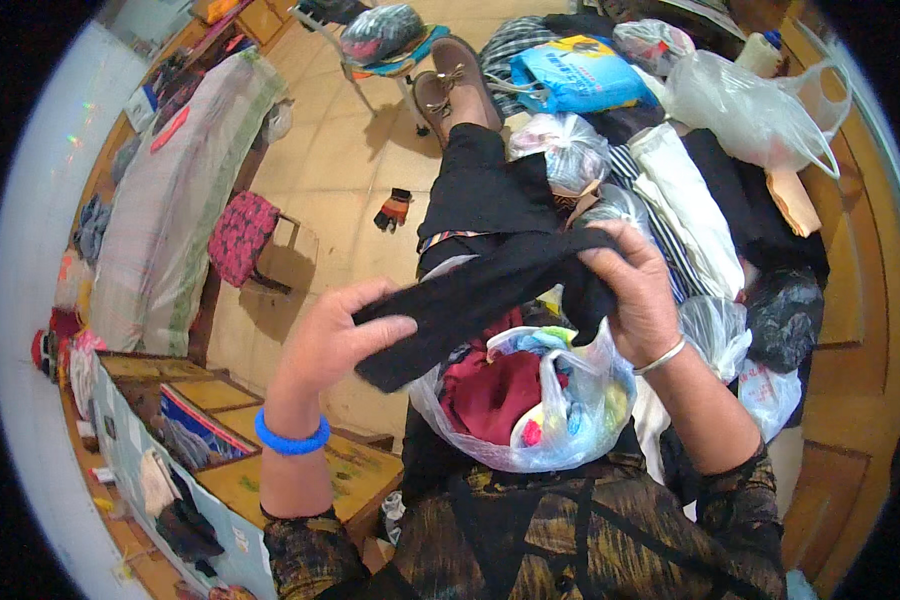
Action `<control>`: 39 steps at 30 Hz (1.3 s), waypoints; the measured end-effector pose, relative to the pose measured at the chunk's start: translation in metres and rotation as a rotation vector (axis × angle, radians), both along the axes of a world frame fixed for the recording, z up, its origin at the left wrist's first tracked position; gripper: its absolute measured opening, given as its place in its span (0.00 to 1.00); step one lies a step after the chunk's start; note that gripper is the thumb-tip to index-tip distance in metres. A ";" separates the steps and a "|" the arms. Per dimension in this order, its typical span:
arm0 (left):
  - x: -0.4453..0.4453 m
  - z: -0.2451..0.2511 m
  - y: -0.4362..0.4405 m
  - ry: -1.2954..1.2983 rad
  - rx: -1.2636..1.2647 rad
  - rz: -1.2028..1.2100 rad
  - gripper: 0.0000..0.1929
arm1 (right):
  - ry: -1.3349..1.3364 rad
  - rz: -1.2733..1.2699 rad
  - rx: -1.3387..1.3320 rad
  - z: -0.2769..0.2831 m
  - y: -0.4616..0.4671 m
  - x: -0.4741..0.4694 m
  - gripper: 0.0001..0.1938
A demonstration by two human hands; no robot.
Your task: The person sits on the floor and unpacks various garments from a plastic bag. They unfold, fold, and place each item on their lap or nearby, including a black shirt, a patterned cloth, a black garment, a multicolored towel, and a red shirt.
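Note:
A black piece of cloth (469, 300), long and narrow, is stretched between my hands above my lap. My left hand (345, 330), with a blue band at the wrist, pinches its wide end between thumb and fingers. The other end is folded over and gripped by my right hand (634, 289), which has a silver-coloured bangle below it. Part of the cloth hangs down beside my right palm. Under the cloth, a clear plastic bag (457, 439) rests open on my lap, holding a dark red cloth (491, 397) and light, multicoloured fabric.
Folded white cloth (690, 210), a blue bag (577, 75) and several plastic bags are heaped on the right. A striped glove (394, 209) lies on the tiled floor. On the left stand a stool with a pink and black seat (244, 238) and a wooden table (345, 469).

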State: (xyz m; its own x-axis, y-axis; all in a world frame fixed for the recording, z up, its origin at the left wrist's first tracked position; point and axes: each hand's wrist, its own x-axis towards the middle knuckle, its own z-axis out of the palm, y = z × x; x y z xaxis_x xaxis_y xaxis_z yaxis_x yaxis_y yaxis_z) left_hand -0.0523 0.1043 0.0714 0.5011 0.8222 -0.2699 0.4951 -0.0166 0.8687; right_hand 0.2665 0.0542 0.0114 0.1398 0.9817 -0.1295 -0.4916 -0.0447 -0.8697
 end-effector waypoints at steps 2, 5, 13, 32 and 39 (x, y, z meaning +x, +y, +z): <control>-0.012 -0.018 0.008 -0.174 -0.087 0.140 0.15 | -0.030 -0.051 -0.015 0.003 0.008 0.007 0.10; -0.032 -0.038 0.021 -0.305 -0.208 0.385 0.19 | 0.027 -0.021 -0.090 0.004 0.020 0.015 0.11; -0.030 -0.089 0.046 -1.004 -0.174 0.547 0.08 | 0.026 -0.079 -0.109 -0.019 0.045 0.005 0.09; -0.014 -0.148 0.134 -0.675 0.136 0.735 0.07 | -0.302 -0.169 -0.092 -0.076 0.136 0.021 0.13; 0.008 -0.188 0.169 0.026 0.268 0.687 0.24 | -0.553 -0.272 -0.181 -0.127 0.166 0.037 0.17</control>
